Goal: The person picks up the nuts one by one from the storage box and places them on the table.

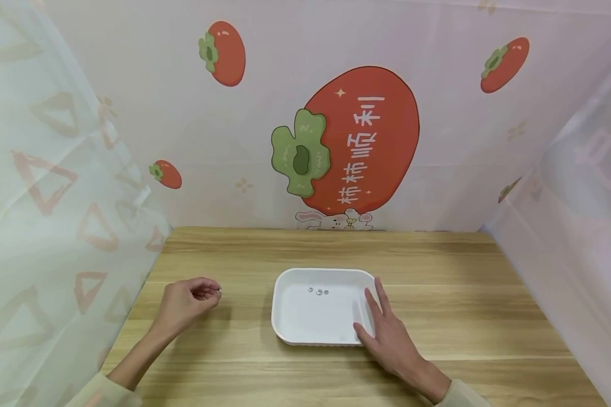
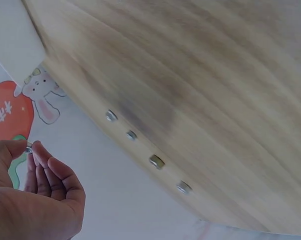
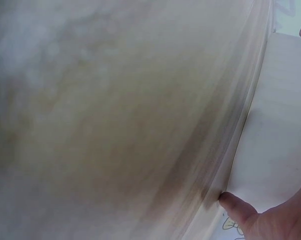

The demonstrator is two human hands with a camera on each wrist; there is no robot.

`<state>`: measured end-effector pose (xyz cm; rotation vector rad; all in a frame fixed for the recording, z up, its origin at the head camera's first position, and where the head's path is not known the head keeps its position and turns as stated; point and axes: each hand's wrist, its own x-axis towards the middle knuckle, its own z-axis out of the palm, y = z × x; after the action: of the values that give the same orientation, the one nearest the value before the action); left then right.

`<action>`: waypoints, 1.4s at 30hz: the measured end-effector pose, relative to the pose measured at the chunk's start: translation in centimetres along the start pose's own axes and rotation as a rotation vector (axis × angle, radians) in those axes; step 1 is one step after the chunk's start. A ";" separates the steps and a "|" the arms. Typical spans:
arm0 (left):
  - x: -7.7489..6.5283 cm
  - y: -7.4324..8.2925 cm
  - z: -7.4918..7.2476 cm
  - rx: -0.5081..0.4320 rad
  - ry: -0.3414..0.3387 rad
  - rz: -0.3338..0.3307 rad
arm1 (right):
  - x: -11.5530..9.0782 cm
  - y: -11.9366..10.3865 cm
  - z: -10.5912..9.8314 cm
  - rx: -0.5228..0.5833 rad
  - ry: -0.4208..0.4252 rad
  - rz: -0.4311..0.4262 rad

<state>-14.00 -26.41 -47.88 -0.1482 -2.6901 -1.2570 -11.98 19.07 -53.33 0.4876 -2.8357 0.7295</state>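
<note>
My left hand (image 1: 185, 302) is over the left part of the table, pinching a small shiny metal nut (image 2: 29, 148) between thumb and fingertip. Several more metal nuts (image 2: 156, 161) lie in a loose row on the wood in the left wrist view; in the head view the left hand hides that spot. To the right stands a white rectangular tray (image 1: 280, 333) with three small nuts (image 1: 319, 292) on its floor, toward the back. My right hand (image 1: 389, 339) rests at the tray's right side, fingers spread and thumb over the front right corner.
The tray sits on a wood-grain table (image 1: 244, 373). A pale cloth backdrop (image 1: 224, 124) with printed persimmons rises at the table's back edge. Similar cloth hangs along the left (image 1: 56, 226) and right sides.
</note>
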 end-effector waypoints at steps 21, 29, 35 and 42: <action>-1.8 -4.5 -4.7 0.258 0.147 -0.005 | 0.0 -0.2 0.0 0.001 -0.010 0.007; -1.8 -6.2 -5.6 0.372 0.058 -0.069 | -0.1 -0.1 0.0 0.003 0.017 -0.010; -1.7 -6.9 -5.7 0.425 0.051 -0.064 | -0.1 -0.1 0.0 0.003 0.019 -0.008; -1.5 -7.5 -6.1 0.465 0.016 -0.070 | -0.1 0.0 0.0 0.001 0.014 -0.010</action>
<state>-13.03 -35.91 -49.92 0.0171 -2.9060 -0.6117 -11.89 19.09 -53.38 0.4944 -2.8185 0.7293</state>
